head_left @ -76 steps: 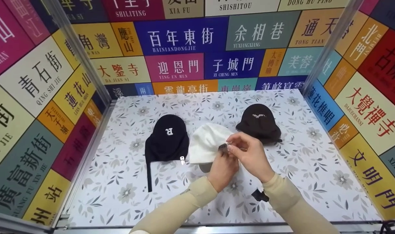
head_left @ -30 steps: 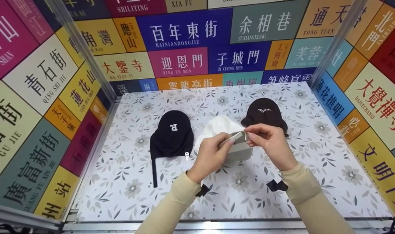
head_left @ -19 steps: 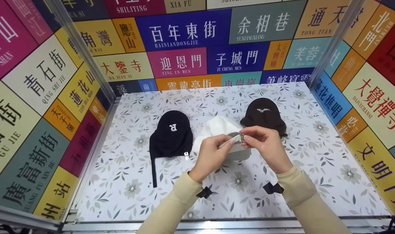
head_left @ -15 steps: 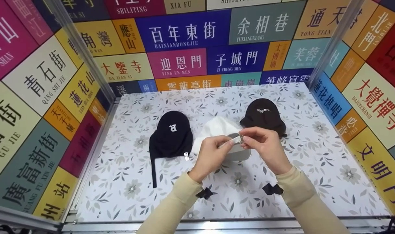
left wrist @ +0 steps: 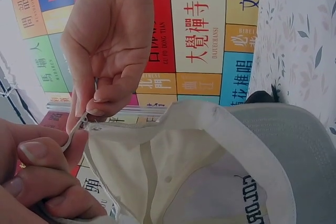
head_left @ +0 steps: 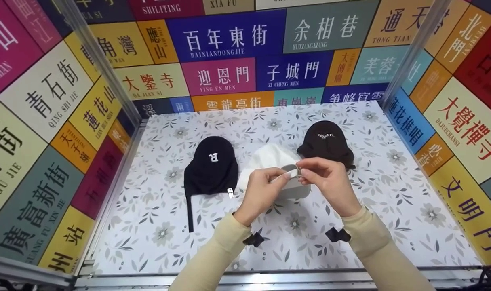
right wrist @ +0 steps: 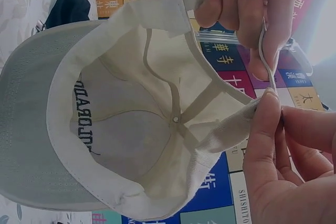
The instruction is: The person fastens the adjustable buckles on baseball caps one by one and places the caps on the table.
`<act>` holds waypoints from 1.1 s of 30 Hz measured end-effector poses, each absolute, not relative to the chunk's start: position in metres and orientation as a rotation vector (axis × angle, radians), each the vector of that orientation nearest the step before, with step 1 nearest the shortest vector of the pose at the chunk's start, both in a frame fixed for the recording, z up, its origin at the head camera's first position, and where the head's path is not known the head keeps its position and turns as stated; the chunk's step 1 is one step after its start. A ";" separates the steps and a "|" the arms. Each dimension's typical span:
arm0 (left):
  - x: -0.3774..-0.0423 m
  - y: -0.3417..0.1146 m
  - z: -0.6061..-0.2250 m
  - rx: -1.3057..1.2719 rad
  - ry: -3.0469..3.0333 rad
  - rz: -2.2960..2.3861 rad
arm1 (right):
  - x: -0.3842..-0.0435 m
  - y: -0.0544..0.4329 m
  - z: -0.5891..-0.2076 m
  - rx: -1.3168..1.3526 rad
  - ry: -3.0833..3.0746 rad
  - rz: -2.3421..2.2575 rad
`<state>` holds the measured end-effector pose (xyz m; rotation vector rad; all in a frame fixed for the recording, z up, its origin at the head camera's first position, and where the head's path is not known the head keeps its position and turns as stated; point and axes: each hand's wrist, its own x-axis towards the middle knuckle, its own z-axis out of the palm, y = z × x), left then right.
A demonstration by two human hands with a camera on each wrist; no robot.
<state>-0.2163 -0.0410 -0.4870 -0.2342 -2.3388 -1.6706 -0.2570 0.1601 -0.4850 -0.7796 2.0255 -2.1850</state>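
A white baseball cap (head_left: 265,157) with a grey visor (head_left: 297,192) is between the two hands, its back opening towards me. My left hand (head_left: 261,192) pinches the cap's white back strap (head_left: 292,174) between thumb and fingers. Meeting it at the strap's end, my right hand (head_left: 330,180) pinches the small end piece with thumb and forefinger. In the left wrist view the thin strap (left wrist: 75,129) runs between both sets of fingertips. The right wrist view shows the cap's lining (right wrist: 131,119) with dark lettering inside; the fingers hide most of the fastening.
A black cap (head_left: 213,165) with a white letter lies to the left, its strap (head_left: 190,214) trailing forward and a small metal clasp (head_left: 230,192) beside it. Behind the right hand sits a dark brown cap (head_left: 327,141). Sign-covered panels (head_left: 221,36) enclose the flower-patterned table (head_left: 164,250).
The left hand has turned over and moved left, now pinching the strap. Both hands have since drawn closer together at the strap's end; over the last half second they barely move.
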 end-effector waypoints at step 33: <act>-0.224 -0.057 -0.489 -0.575 -2.431 -1.609 | -0.257 0.151 -0.494 -0.824 2.014 -2.094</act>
